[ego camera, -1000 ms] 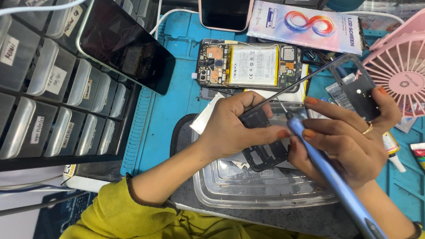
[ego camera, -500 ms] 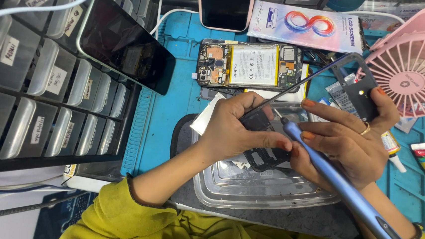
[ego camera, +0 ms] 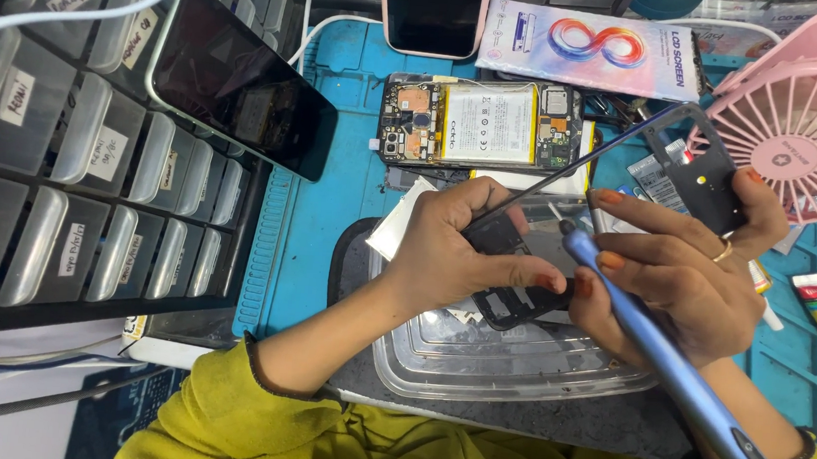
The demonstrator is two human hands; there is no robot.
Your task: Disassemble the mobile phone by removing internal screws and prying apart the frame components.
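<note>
One phone (ego camera: 478,124) lies open by the counter's far edge, its back off. Its frame (ego camera: 610,224) is out, over the clear tray (ego camera: 475,368) at the near edge. The left hand (ego camera: 454,257) pinches the frame; the right hand (ego camera: 684,268) grips it and one blue pen tool (ego camera: 667,372). Putting it back is left.
</note>
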